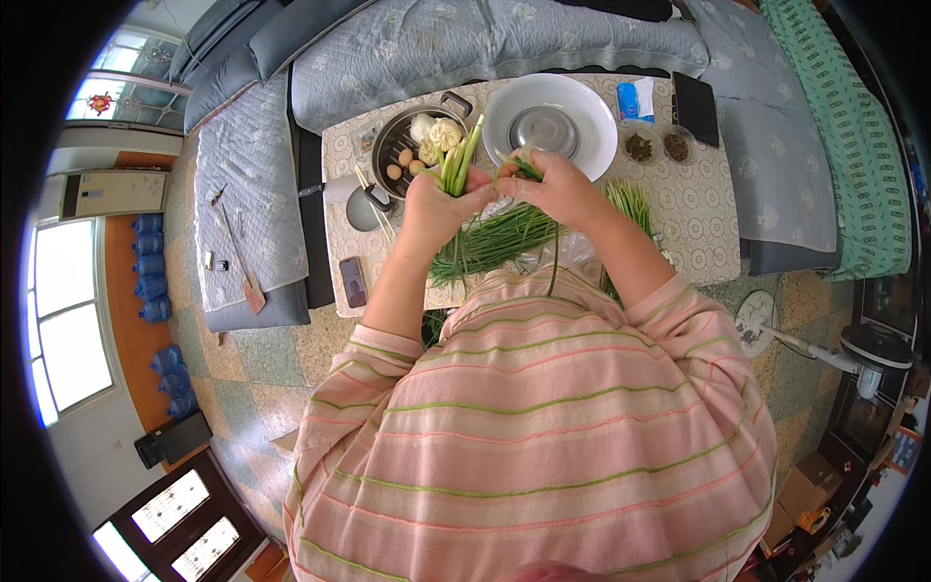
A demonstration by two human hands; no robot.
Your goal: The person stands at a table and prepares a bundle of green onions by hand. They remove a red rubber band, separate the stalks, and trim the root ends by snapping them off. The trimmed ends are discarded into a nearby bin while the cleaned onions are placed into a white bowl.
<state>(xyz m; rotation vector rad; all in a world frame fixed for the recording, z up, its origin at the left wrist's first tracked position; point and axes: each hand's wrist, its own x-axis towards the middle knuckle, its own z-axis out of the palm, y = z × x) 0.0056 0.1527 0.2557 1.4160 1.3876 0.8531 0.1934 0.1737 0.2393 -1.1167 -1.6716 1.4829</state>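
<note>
My left hand [430, 214] grips a small bunch of chives [460, 161], their pale stalk ends pointing up and away from me. Close beside it, my right hand [556, 190] pinches a few green leaves [527, 169] and a thin, pale scrap near its fingertips. The fingers of both hands almost meet. Below them a heap of long green chives [502, 240] lies on clear plastic on the table. Another bunch of chives [629, 204], pale ends away from me, rests by my right forearm. One long leaf hangs down against my striped top.
Beyond my hands stand a white basin [602, 109] with a metal bowl [542, 132] inside and a pot [385, 142] holding eggs and steamed buns. Chopsticks [374, 200], a knife [313, 190], a phone [353, 281], tissues [636, 103] and two small tubs [677, 144] share the patterned table [702, 233].
</note>
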